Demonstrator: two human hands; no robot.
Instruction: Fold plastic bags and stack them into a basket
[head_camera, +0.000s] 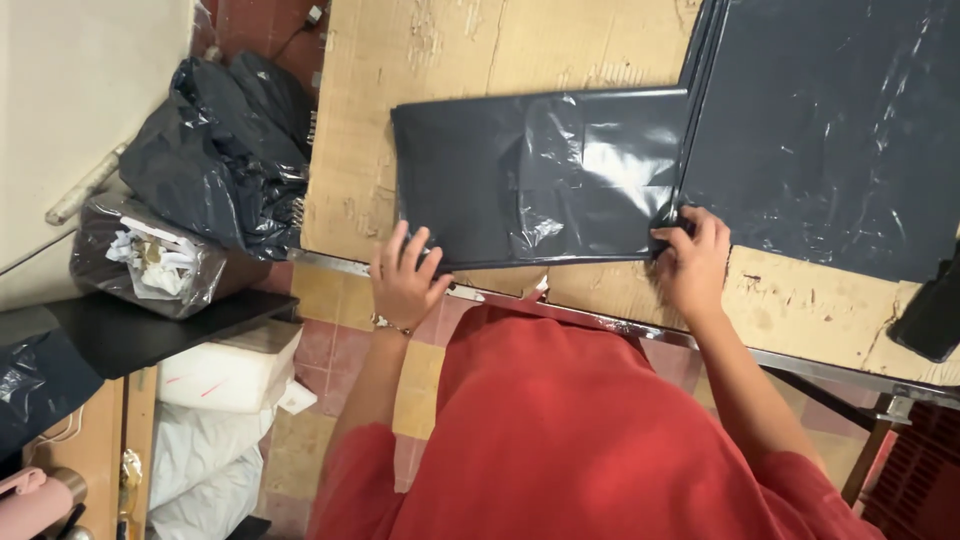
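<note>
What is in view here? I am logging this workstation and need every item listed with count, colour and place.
folded plastic sheet: one, dark grey, flat on the cardboard under both hands
plastic sheet stack: one, dark grey, right of the folded sheet
cardboard surface: one, tan, covering the table
metal table edge: one, silver, along the near side
crumpled bags: a heap, black, left of the table
clear bag of paper scraps: one, on a black shelf at left
white packages: several, lower left on the floor
red garment: one, worn by the person
left hand: pressing the sheet's near left corner
right hand: pinching the sheet's near right corner
</note>
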